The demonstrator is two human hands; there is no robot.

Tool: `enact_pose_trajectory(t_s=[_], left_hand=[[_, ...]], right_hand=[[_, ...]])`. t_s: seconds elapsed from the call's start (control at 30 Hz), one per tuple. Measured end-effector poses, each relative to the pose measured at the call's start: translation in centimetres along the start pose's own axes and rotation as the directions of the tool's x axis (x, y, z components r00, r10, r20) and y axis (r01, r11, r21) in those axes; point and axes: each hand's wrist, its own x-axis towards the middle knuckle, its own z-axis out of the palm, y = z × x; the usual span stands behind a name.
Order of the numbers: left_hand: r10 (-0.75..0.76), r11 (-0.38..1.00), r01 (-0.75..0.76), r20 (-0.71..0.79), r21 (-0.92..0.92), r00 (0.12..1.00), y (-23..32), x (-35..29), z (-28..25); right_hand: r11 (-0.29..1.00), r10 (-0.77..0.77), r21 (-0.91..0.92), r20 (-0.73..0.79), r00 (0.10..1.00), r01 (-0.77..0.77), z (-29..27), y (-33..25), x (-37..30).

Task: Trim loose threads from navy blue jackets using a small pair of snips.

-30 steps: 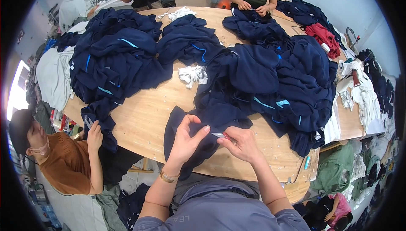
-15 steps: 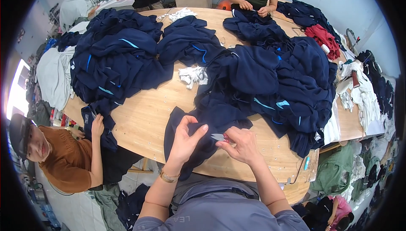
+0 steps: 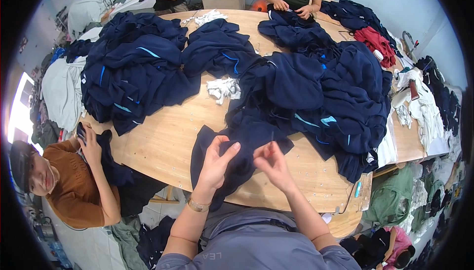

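Observation:
My left hand [image 3: 217,164] pinches the edge of a navy garment [image 3: 247,134] between thumb and fingers. The cloth drapes over the near edge of the table and spreads away from me. My right hand [image 3: 274,165] is just to the right, curled and a little smeared by motion. Its fingers are closed on thread snips [image 3: 272,135], of which only a thin, blurred dark tip sticks up past the fingers. The snips stand apart from the cloth in my left hand.
Navy garments with light-blue trim lie heaped on the wooden table [image 3: 163,149], left [image 3: 138,67] and right [image 3: 340,92]. White cloth scraps [image 3: 223,89] sit between them. Co-workers handle cloth at the left and far side. A red cloth [image 3: 375,45] lies far right.
My right hand has turned, swinging the snips' blades from pointing left at the cloth to pointing away from me. My left hand keeps its pinch. The co-worker at left has raised both hands.

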Motion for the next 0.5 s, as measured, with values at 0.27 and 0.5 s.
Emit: enact_pose_trajectory(t_s=[0.27, 0.5], left_hand=[[-0.129, 0.989, 0.135, 0.111, -0.052, 0.985, 0.4, 0.0, -1.1], [-0.066, 0.997, 0.069, 0.141, -0.020, 0.988, 1.5, -0.6, -0.1]], right_hand=[[0.877, 0.138, 0.461, 0.019, 0.990, -0.131, -1.1, -1.1, 0.4], [0.999, -0.048, -0.022, -0.102, 0.994, 0.046, -0.3, -0.8, 0.5]])
